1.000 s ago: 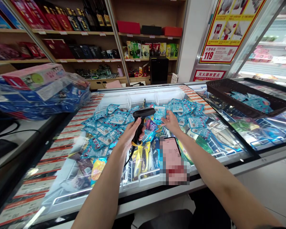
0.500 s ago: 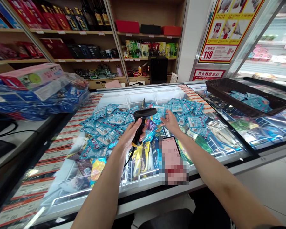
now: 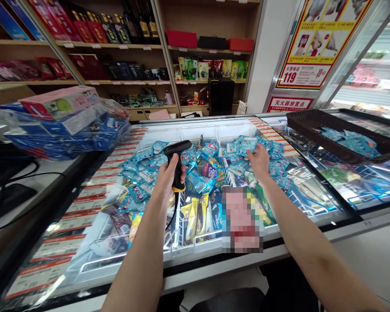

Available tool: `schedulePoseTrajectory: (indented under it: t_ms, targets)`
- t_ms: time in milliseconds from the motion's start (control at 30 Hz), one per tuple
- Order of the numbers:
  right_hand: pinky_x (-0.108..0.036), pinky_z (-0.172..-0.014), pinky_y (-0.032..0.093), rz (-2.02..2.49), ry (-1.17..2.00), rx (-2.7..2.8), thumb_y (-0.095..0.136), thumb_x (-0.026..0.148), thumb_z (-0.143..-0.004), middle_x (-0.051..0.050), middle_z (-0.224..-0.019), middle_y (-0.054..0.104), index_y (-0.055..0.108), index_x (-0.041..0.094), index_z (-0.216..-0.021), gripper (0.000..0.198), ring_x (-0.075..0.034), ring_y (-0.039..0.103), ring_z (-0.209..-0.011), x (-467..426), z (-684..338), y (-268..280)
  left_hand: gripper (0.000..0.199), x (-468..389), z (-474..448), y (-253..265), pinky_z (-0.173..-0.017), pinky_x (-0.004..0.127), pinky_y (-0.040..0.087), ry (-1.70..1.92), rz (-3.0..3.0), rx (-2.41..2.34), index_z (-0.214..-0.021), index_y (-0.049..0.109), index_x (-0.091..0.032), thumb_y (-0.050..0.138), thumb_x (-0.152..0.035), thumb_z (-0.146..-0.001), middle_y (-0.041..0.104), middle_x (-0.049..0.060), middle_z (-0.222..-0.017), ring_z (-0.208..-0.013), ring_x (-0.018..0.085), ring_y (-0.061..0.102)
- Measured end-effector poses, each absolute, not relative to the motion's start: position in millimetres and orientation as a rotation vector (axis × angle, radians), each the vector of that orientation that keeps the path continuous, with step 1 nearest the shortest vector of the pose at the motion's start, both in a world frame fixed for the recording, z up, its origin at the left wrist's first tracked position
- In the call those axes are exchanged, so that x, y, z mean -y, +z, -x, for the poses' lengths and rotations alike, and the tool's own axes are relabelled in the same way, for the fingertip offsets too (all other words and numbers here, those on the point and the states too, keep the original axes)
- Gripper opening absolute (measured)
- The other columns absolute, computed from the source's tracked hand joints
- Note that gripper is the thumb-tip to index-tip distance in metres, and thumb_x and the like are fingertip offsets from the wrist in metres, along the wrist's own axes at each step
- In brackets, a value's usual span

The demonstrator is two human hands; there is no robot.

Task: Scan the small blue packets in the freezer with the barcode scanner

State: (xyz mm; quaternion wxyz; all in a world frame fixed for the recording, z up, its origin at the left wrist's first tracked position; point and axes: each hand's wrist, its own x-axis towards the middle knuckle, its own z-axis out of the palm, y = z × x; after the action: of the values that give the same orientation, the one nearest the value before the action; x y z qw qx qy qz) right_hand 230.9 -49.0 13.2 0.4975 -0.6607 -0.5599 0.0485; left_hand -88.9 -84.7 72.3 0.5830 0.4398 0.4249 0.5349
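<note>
The flat light-blue plastic packet (image 3: 246, 144) lies at the right hand's (image 3: 260, 161) fingertips, just left and far of the palm, on the right-hand spread of similar packets over the glass-topped freezer (image 3: 221, 268). The fingers are narrow at its near right edge; I cannot tell whether they pinch it or only touch it, nor which way its long axis runs, as the fingers cover a corner. The left hand (image 3: 169, 173) grips the handle of a black pistol-shaped barcode scanner with yellow trim (image 3: 178, 148), its fingers wrapped round it. The scanner's head lies left to right, its right end towards the packet's side but well apart from it. The right hand is much the nearer to the packet.
</note>
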Motion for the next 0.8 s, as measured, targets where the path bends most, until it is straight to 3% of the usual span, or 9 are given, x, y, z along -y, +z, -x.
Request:
schedulePoseTrajectory:
  t_ms: [133,233,333,533,600,733,800]
  targets:
    - [-0.051,-0.094,0.043,1.865,-0.256,1.31,0.052,0.046,-0.088,-0.022,-0.123,0.055,0.046,0.011,-0.138,0.061,-0.034,0.054,-0.112,57,-241,22,0.048,83,95,72,-0.036,0.019,0.033,1.284,-1.025,-1.029,-0.095,0.055,-0.02,0.065,-0.062,-0.074,0.051,-0.004,-0.065,-0.043,0.006,0.046]
    - [-0.055,-0.102,0.034,1.849,-0.475,1.536,0.048,0.046,-0.092,-0.018,-0.145,0.041,0.055,0.021,-0.135,0.051,-0.036,0.04,-0.127,65,-233,28,0.049,83,96,72,-0.036,0.019,0.034,1.304,-1.027,-1.056,-0.095,0.055,-0.019,0.066,-0.062,-0.073,0.052,-0.004,-0.064,-0.042,0.007,0.046]
    - [-0.059,-0.108,0.024,1.793,-0.491,1.817,0.045,0.045,-0.094,-0.01,-0.144,0.046,0.067,0.025,-0.12,0.04,-0.035,0.035,-0.131,68,-220,28,0.048,82,98,71,-0.036,0.02,0.034,1.344,-1.019,-1.091,-0.094,0.055,-0.019,0.066,-0.062,-0.073,0.052,-0.004,-0.064,-0.042,0.007,0.046]
    - [-0.068,-0.11,0.008,1.852,-0.469,1.774,0.049,0.037,-0.092,-0.018,-0.137,0.053,0.073,0.015,-0.102,0.034,-0.038,0.034,-0.134,64,-204,27,0.046,77,106,67,-0.036,0.021,0.034,1.407,-0.924,-1.162,-0.089,0.055,-0.019,0.066,-0.061,-0.073,0.052,-0.003,-0.063,-0.042,0.008,0.047]
    - [-0.067,-0.11,0.013,1.801,-0.367,1.783,0.05,0.033,-0.091,-0.017,-0.134,0.056,0.073,0.015,-0.102,0.031,-0.037,0.04,-0.132,58,-198,29,0.045,77,107,67,-0.036,0.021,0.034,1.426,-0.92,-1.173,-0.088,0.055,-0.019,0.067,-0.06,-0.074,0.052,-0.004,-0.062,-0.041,0.008,0.047]
    - [-0.05,-0.103,0.039,1.554,0.024,1.9,0.048,0.032,-0.093,-0.013,-0.12,0.067,0.067,0.017,-0.118,0.035,-0.029,0.059,-0.113,40,-175,33,0.045,78,107,67,-0.036,0.022,0.033,1.44,-0.948,-1.174,-0.085,0.055,-0.019,0.066,-0.061,-0.074,0.052,-0.002,-0.062,-0.041,0.008,0.046]
    - [-0.044,-0.101,0.044,1.397,0.173,1.991,0.045,0.031,-0.095,-0.009,-0.119,0.069,0.064,0.019,-0.123,0.036,-0.026,0.062,-0.111,30,-159,34,0.045,80,106,68,-0.036,0.023,0.033,1.422,-0.955,-1.179,-0.084,0.056,-0.019,0.067,-0.061,-0.073,0.052,-0.002,-0.062,-0.042,0.009,0.047]
